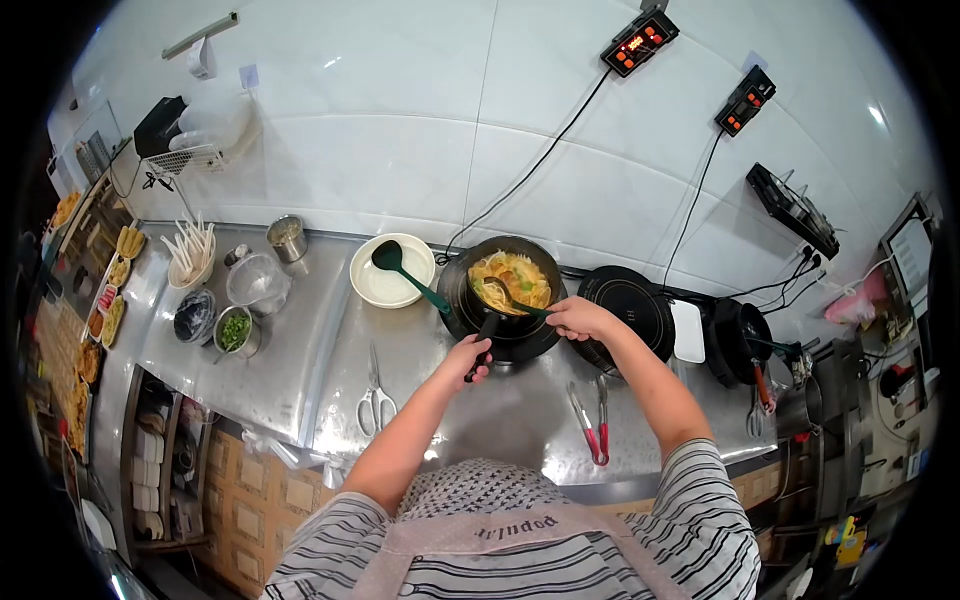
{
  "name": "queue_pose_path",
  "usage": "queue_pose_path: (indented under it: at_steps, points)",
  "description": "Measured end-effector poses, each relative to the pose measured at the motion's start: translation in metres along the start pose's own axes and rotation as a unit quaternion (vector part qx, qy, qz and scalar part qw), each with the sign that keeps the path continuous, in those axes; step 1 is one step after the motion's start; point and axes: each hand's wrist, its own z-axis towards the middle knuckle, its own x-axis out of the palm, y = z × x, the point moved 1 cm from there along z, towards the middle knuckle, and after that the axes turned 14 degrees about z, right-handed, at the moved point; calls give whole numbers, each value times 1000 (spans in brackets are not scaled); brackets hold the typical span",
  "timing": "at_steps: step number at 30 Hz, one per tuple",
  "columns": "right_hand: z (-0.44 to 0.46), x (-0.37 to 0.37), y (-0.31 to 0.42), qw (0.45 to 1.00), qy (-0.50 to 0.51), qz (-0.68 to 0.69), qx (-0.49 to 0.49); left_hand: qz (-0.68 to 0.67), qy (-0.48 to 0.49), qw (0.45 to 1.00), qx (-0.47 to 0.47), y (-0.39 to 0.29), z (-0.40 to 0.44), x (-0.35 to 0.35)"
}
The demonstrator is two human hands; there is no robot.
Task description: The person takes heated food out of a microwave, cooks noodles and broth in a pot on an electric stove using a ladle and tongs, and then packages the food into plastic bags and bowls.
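The left hand is closed around the handle of a round black pan, which sits on a round black hob on the steel tabletop. The right hand grips the handle of a dark green spoon, its bowl end down in yellow-orange food with pale strands and bits of green. The food lies inside the pan.

For good stirring, the left hand's hold should be firm enough to stop the pan turning or sliding as the spoon pushes. Low, unhurried sweeps that reach the bottom and sides would likely lift the strands without breaking them or slopping liquid over the rim. The right fingers are best kept clear of the hot edge. The second dark green ladle, lying across the cream round bowl with its handle reaching the hob's edge, could be knocked by a wide swing to the left.

The spoon's tip is partly sunk in the food, so its contact with the pan's bottom cannot be judged. The left palm and fingers cover part of the pan's handle, and the right fingers hide the spoon's far end. Liquid depth and any steam are hard to make out.
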Motion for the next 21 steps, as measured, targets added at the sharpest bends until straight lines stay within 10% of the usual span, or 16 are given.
queue_pose_path:
  at_steps: [4, 7, 12, 15, 21]
  points:
    - [12, -27, -32, 883, 55, 445, 143, 6, -13, 1000, 3, 0, -3, 1]
    - [-1, -25, -41, 878, 16, 468, 97, 3, -18, 1000, 4, -1, -5, 3]
    - [-17, -10, -45, 980, -174, 44, -90, 4, -9, 1000, 14, 3, -3, 1]
    - [-43, 0, -34, 851, -329, -294, -285, 11, -9, 1000, 13, 1, -3, 1]
    - [-56, 41, -13, 853, -294, -357, -244, 11, -10, 1000, 15, -1, -5, 2]
